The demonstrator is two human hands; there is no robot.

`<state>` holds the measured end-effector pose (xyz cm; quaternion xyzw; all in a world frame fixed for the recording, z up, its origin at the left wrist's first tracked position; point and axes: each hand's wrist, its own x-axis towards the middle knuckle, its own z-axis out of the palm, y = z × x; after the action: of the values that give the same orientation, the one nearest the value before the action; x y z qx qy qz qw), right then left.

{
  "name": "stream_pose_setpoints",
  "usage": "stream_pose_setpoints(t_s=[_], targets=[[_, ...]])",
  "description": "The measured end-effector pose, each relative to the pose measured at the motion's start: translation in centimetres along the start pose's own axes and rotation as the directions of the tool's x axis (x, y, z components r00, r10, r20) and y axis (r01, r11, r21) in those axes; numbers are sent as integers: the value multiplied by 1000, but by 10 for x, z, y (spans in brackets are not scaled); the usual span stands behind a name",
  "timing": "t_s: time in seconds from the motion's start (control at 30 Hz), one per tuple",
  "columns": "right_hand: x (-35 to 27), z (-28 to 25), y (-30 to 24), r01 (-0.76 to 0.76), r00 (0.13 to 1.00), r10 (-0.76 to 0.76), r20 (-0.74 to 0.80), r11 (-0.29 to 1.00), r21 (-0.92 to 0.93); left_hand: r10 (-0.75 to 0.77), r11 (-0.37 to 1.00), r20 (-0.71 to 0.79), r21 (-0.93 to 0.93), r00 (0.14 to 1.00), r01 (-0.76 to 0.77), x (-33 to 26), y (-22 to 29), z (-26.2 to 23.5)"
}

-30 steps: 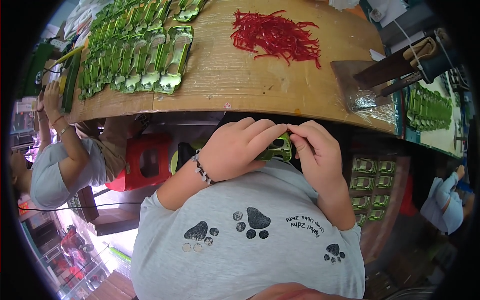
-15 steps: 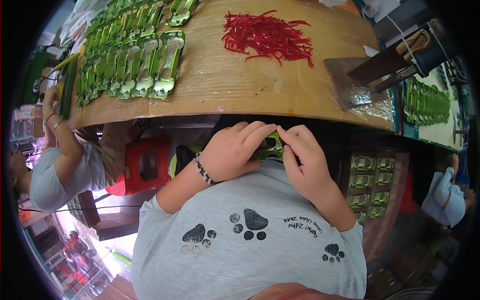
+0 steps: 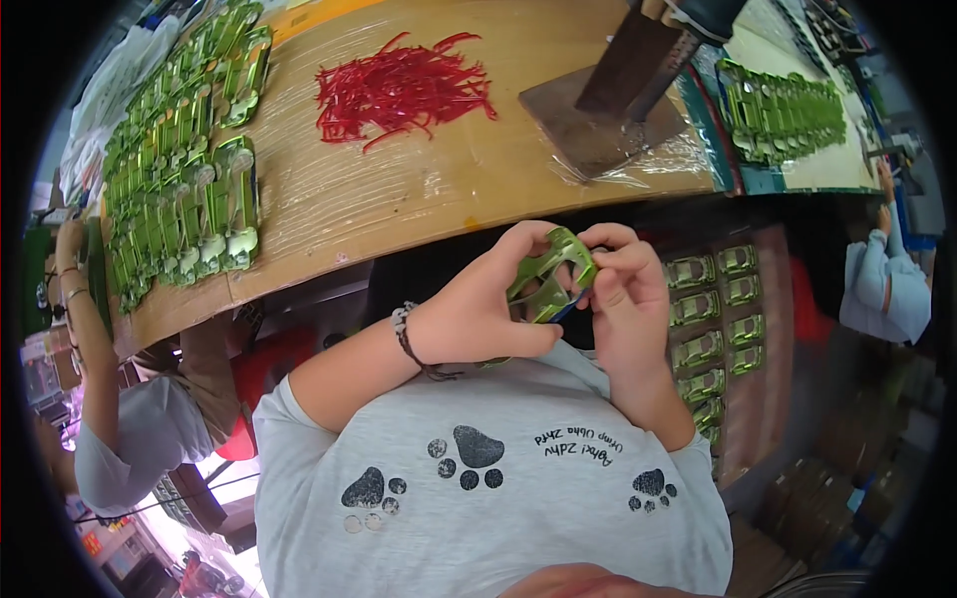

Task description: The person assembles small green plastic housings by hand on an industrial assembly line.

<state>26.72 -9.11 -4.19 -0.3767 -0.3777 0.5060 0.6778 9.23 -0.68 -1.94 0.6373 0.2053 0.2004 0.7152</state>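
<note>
Just in front of my shirt, beyond the near edge of the table, I hold a shiny green plastic toy car shell (image 3: 546, 291) with window openings. My left hand (image 3: 469, 307) wraps round its left side, thumb along the near side and fingers behind. The fingers of my right hand (image 3: 630, 284) are bent and pinched at the shell's right end. Whether a small piece sits between those fingertips is hidden. A bit of blue shows on the shell's lower edge.
On the wooden table (image 3: 329, 214) lies a pile of thin red plastic strips (image 3: 399, 92). Rows of green shells (image 3: 184, 224) stand to the left. A dark metal stand (image 3: 588, 125) is at the right, with a tray of green car shells (image 3: 696, 309) below. Co-workers sit on both sides.
My view has turned, so the table's things sit further left. The car shell is tilted up and shows more between my hands. My right fingers have moved to its right end.
</note>
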Motion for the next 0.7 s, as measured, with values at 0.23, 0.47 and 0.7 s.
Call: stream_pose_setpoints(t_s=[0.23,0.47,0.7], targets=[[4,-22,-8,-175,979,205,-5,847,501,-47,995,106,97,993,37,27,8,8],[2,-11,-9,25,988,15,151,965,-261,-188,978,-20,-91,982,185,30,13,10],[4,-19,-15,-30,993,54,104,974,-223,-148,986,17,-78,989,149,37,29,8]])
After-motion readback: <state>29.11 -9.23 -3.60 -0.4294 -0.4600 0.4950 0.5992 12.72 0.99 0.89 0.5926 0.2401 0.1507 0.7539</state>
